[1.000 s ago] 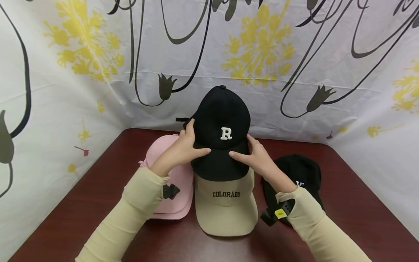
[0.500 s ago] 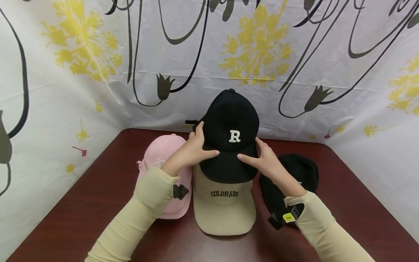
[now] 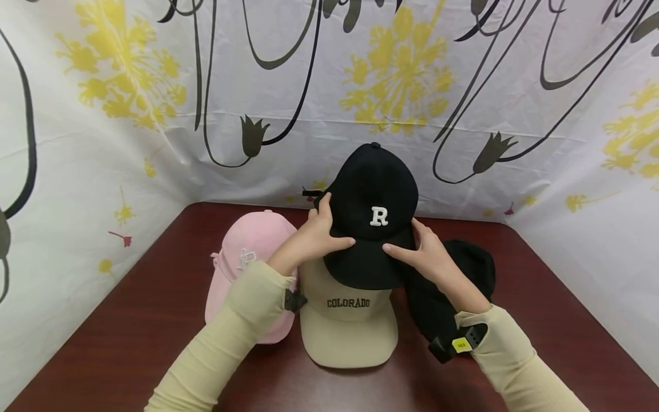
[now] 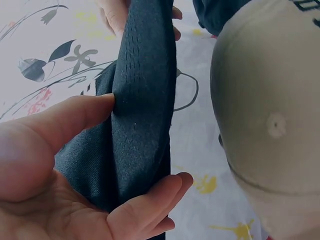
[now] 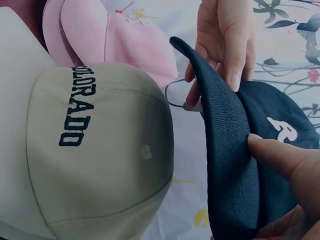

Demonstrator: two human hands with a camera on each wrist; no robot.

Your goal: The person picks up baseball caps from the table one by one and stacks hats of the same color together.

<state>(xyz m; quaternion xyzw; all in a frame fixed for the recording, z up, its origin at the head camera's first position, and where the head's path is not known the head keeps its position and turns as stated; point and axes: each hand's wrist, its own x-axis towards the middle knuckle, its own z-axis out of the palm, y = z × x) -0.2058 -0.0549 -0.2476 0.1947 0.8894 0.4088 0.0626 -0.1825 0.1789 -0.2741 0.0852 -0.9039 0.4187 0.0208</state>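
Both hands hold a black baseball cap with a white letter R, up behind and over a beige baseball cap lettered COLORADO. My left hand grips its left side, thumb on the brim and fingers curled beneath. On the opposite side my right hand does the same, its thumb laid over the brim. The left wrist view shows the brim between thumb and fingers. In the right wrist view the beige crown stands apart from the held black brim.
A pink baseball cap lies to the left, partly behind the left sleeve. To the right, a second black cap is half covered by the right arm. The dark red table ends at a patterned white cloth.
Both hands have carried the black cap with the R to the right and slightly down in view. More of the pink cap, with its emblem, now shows. The resting caps shift slightly left with the view.
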